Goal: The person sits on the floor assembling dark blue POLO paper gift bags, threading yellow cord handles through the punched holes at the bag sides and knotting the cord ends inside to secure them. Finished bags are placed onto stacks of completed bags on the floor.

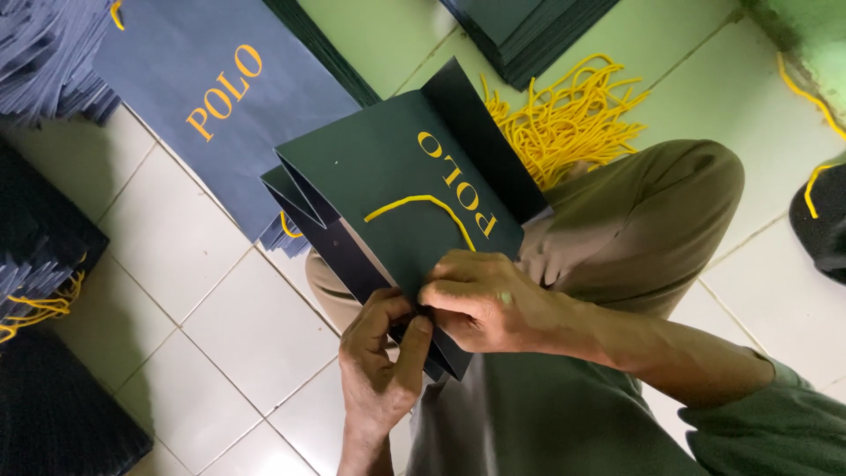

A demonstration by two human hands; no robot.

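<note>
Both hands are working the top edge of a dark green paper bag (388, 176) held over the person's lap, above the white tiled floor (203, 291). The left hand (379, 361) comes up from below and is clamped on the bag's rim, thumb against the front panel, while the right hand (480, 304) pinches the same edge just beside it, so the two hands are basically touching each other. A yellow cord handle (423, 207) loops across the bag's front, one end running down toward the right hand's fingers; can't tell exactly how it's attached there. Behind the bag, a pile of loose yellow cords (564, 115) sits on the floor next to the knee. A flat navy blue bag (203, 79) lies toward the floor's top left corner, with stacks of dark bags (40, 220) along the left edge and another dark green stack (524, 31) at the top edge.
</note>
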